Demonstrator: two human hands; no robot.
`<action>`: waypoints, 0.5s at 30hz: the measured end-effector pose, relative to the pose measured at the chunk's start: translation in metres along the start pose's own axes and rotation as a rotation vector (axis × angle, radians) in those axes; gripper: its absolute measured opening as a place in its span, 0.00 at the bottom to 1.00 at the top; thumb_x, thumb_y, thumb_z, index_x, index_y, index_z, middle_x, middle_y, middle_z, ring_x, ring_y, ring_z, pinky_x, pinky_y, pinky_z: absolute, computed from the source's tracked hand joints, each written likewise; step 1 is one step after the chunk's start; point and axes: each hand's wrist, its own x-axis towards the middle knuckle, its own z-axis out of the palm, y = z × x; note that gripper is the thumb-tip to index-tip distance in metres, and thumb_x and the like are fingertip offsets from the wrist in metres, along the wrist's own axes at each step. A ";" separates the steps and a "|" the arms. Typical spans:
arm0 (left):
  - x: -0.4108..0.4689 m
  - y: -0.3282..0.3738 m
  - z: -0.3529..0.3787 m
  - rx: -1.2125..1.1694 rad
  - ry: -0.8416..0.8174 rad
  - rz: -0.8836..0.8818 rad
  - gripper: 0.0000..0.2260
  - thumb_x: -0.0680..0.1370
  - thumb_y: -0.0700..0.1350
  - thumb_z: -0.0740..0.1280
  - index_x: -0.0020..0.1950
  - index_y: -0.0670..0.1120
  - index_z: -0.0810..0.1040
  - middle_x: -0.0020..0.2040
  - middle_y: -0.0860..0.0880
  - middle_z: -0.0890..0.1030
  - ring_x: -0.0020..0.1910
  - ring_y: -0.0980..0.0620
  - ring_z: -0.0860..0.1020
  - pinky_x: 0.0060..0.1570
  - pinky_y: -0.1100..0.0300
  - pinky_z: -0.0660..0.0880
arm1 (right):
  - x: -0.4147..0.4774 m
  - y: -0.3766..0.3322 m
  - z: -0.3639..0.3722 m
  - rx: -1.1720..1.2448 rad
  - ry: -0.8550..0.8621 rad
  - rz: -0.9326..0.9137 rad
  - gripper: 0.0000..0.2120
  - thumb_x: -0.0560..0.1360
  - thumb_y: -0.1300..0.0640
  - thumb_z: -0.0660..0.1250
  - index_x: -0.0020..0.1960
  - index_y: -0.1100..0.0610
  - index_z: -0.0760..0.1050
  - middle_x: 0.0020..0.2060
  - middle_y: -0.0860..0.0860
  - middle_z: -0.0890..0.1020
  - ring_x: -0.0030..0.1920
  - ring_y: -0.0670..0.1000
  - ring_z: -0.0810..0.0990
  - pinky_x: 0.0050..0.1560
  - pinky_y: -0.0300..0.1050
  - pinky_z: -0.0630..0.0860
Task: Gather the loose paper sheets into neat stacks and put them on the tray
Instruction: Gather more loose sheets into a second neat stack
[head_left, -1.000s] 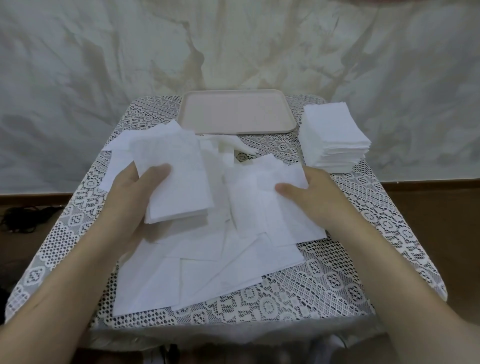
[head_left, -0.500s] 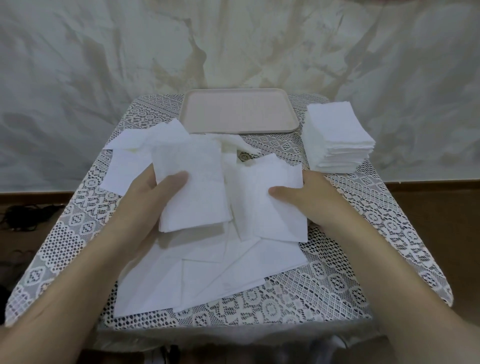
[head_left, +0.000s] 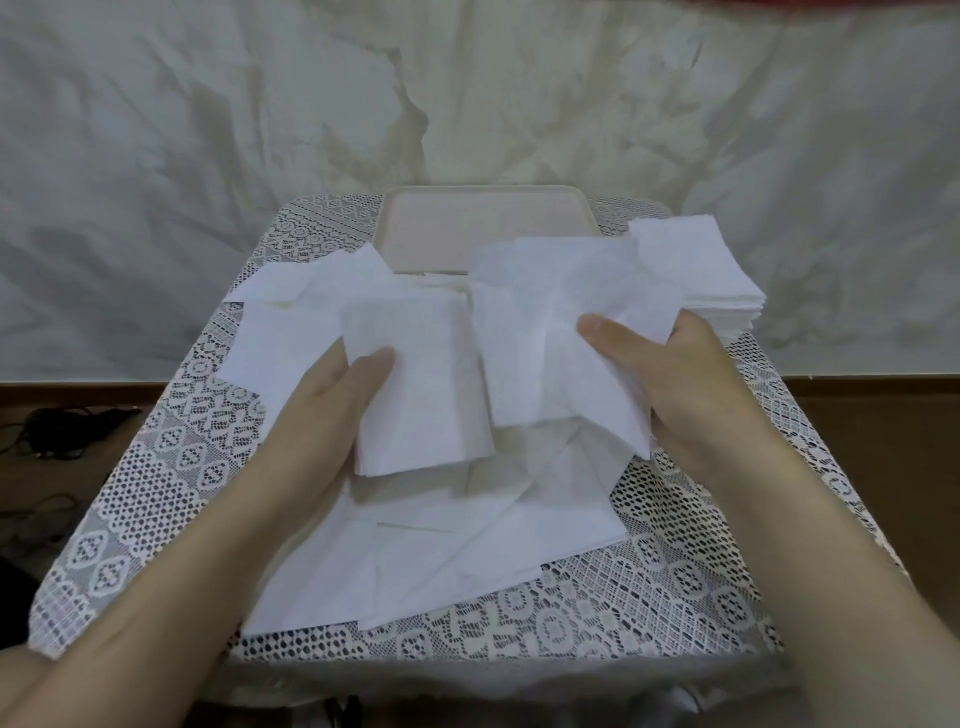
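White on white, with one blush of pink at the back.
The loose sheets (head_left: 441, 561) read plain white, and so do the neat bundle (head_left: 421, 384), the crumpled sheets (head_left: 545, 322) and the tall stack (head_left: 696, 260). The tray (head_left: 431, 234) shows pale pinkish beige. The lace cloth (head_left: 171, 467) is white openwork in diamonds and ovals over grey. The wall (head_left: 208, 156) is marbled grey-white with tan streaks, above a brown floor (head_left: 883, 415) and black cables (head_left: 62, 431).

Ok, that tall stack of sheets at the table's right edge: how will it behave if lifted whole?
The stack probably sags unless supported from beneath, since the sheets in the right hand crease and droop. Its many thin layers may slide apart if squeezed only at the sides. Likely light for its bulk.
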 end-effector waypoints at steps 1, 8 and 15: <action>-0.001 -0.001 0.002 -0.004 -0.007 0.002 0.11 0.87 0.45 0.61 0.64 0.52 0.81 0.57 0.53 0.88 0.58 0.52 0.86 0.58 0.52 0.79 | -0.003 0.001 0.006 0.004 -0.025 0.010 0.05 0.78 0.61 0.72 0.54 0.56 0.83 0.50 0.52 0.88 0.51 0.53 0.87 0.54 0.51 0.83; -0.003 -0.005 0.013 0.037 -0.002 0.028 0.13 0.87 0.51 0.60 0.68 0.52 0.79 0.51 0.58 0.87 0.44 0.59 0.85 0.44 0.66 0.79 | -0.011 0.023 0.035 -0.332 0.021 -0.028 0.02 0.77 0.54 0.74 0.49 0.50 0.83 0.43 0.40 0.87 0.43 0.42 0.86 0.44 0.40 0.80; -0.009 0.000 0.017 -0.020 -0.026 -0.003 0.16 0.87 0.53 0.56 0.67 0.47 0.77 0.51 0.61 0.77 0.47 0.66 0.61 0.60 0.52 0.69 | -0.012 0.025 0.045 -0.347 0.021 -0.021 0.06 0.77 0.53 0.73 0.53 0.51 0.84 0.46 0.44 0.88 0.47 0.47 0.86 0.51 0.47 0.82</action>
